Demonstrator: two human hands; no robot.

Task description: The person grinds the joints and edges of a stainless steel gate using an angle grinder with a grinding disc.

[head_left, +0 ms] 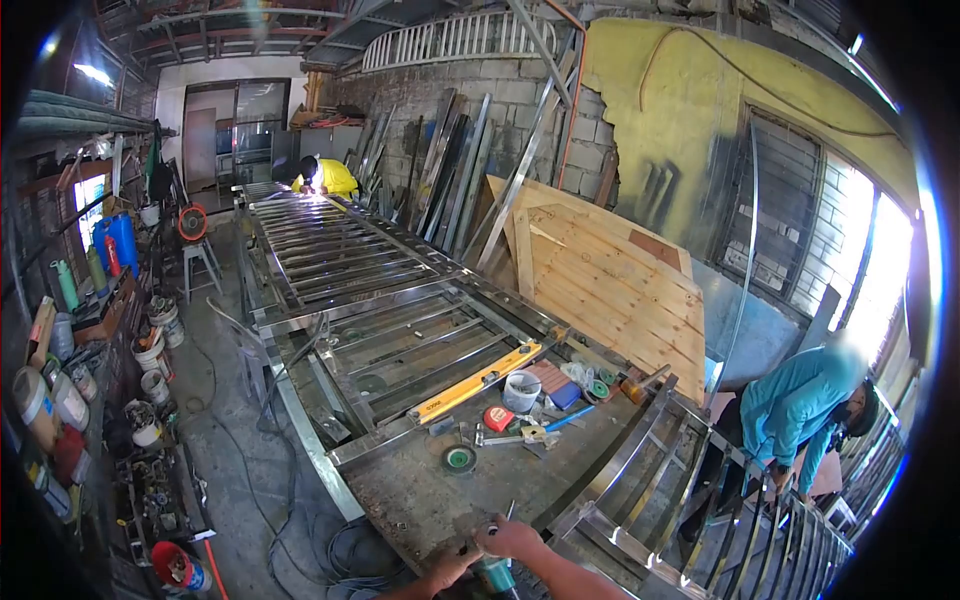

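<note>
At the bottom edge, my right hand (510,539) is closed over the head of a teal angle grinder (495,576). My left hand (452,568) grips the same tool from the other side, its fingers partly hidden. A blurred disc shows just ahead of the hands. On the steel worktable (420,505) before them lie a grinding disc (459,459), a red tape measure (497,418), a hammer-like tool (500,438) and a blue pen-like stick (570,418). A yellow spirit level (478,383) rests across the metal frame, near a white tub (521,391).
A long metal grille (340,250) stretches away; a person in yellow (330,178) works over bright light at its far end. At right, a person in teal (800,400) bends over another grille (740,500). Cables (285,480) and buckets (150,350) are on the left.
</note>
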